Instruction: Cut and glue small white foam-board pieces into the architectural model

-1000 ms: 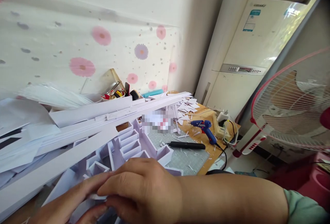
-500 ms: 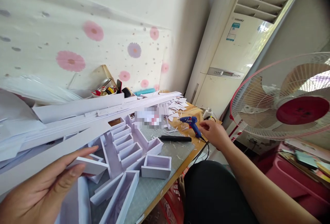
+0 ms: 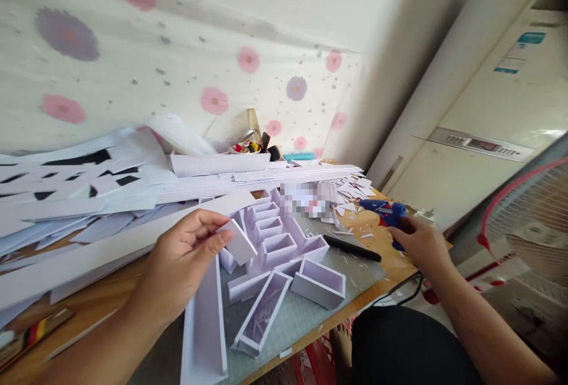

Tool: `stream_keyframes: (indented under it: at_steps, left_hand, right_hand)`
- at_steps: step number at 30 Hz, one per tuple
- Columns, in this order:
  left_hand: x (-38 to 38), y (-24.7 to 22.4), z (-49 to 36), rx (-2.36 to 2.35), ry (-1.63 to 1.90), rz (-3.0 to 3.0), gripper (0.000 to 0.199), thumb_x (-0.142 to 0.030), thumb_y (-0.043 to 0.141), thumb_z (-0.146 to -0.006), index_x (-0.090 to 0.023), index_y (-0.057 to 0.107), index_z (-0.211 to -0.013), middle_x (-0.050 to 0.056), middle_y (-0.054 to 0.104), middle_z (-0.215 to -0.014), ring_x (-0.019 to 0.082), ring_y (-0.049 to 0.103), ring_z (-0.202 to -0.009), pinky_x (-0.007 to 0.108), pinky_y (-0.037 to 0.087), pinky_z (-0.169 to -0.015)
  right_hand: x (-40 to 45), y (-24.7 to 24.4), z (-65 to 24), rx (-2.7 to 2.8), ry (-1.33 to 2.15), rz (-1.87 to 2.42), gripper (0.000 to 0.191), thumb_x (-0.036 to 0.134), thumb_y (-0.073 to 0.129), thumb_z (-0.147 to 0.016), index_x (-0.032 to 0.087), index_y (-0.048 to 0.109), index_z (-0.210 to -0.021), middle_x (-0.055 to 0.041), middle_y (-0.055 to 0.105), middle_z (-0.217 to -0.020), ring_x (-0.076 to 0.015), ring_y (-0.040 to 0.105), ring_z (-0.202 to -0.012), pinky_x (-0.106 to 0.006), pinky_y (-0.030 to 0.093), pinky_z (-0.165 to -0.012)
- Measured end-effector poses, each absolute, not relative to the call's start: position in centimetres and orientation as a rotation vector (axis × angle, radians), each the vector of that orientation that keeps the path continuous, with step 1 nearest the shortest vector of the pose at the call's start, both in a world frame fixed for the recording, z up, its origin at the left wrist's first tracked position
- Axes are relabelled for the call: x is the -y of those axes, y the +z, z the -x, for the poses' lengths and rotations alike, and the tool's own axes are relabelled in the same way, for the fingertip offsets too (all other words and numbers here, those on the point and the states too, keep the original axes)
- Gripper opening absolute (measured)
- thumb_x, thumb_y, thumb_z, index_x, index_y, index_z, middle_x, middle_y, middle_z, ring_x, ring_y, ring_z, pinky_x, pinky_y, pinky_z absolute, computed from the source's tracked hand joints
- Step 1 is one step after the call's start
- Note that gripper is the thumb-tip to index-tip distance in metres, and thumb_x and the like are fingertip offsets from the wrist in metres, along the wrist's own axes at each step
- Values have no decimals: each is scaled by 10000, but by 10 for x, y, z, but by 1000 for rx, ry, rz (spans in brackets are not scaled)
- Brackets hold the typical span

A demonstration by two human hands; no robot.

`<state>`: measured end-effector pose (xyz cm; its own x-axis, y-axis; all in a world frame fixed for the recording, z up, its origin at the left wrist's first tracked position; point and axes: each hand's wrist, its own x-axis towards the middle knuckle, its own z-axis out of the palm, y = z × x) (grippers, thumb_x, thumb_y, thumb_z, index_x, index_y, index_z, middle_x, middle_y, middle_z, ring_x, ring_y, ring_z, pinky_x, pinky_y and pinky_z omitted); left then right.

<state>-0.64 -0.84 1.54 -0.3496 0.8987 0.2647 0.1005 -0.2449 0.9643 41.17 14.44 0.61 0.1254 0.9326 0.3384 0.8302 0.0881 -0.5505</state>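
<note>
Between thumb and fingers, my left hand pinches a small white board piece above the work table. My right hand is closed round the handle of a blue glue gun, whose nozzle points left over the wooden tabletop. Below and right of my left hand stand white open boxes joined in a stepped row. A separate rectangular box and a long narrow box lie nearer the table edge. A black bar-like tool rests on the grey cutting mat.
Long white strips and cut sheets cover the table's back and left. Small white scraps lie behind the glue gun. A tool container stands by the wall. A fan is at right.
The view has turned right. My right hand has reached the glue gun and taken hold of it. My left hand has moved inward with the white piece, which is now tilted.
</note>
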Motion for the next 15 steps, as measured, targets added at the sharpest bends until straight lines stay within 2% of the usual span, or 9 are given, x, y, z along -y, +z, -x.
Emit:
stream_keyframes:
  at_steps: [2, 4, 6, 8, 10, 15]
  left_hand:
    - [8, 15, 6, -1384, 1655, -1241, 140, -328, 742, -806, -245, 679, -898, -47, 662, -780, 106, 584, -736, 176, 464, -672]
    - [8, 14, 4, -1359, 1650, -1242, 145, -334, 742, -802, -233, 686, -889, -36, 656, -772, 115, 581, -734, 193, 469, -676]
    - [8, 13, 4, -1319, 1640, -1238, 143, -331, 746, -797, -223, 692, -874, -28, 654, -764, 117, 575, -723, 203, 472, -675]
    - [9, 12, 5, -1281, 1624, -1220, 127, -317, 746, -804, -223, 695, -873, -28, 652, -757, 106, 565, -699, 194, 468, -657]
    - [9, 12, 5, -1251, 1611, -1193, 116, -307, 750, -808, -234, 694, -880, -38, 648, -738, 91, 566, -674, 179, 469, -640]
    - [10, 14, 4, -1173, 1566, -1132, 190, -315, 783, -787, -266, 679, -938, -63, 652, -706, 65, 582, -600, 151, 476, -577]
  right_hand:
    - [-134, 19, -400, 1660, 381, 1571, 355, 461, 615, -734, 213, 631, -988, -66, 706, -808, -229, 670, -683, -338, 550, -608]
    - [-122, 34, -379, 1632, 578, 1398, 397, 487, 634, -703, 233, 619, -1007, -41, 702, -819, -214, 676, -696, -324, 563, -618]
    - [-109, 48, -350, 1561, 903, 1155, 299, 375, 743, -650, 225, 654, -893, -13, 669, -719, -179, 651, -652, -280, 551, -600]
    - [-98, 57, -318, 1486, 1132, 910, 273, 280, 800, -653, 222, 711, -905, 5, 662, -716, -124, 599, -576, -229, 520, -545]
    - [-90, 60, -291, 1618, 1301, 785, 189, 293, 820, -693, 217, 742, -848, -2, 678, -699, -111, 595, -544, -208, 512, -513]
    - [-77, 45, -257, 1874, 1449, 674, 137, 315, 795, -762, 232, 761, -865, -18, 735, -795, -124, 668, -676, -186, 561, -609]
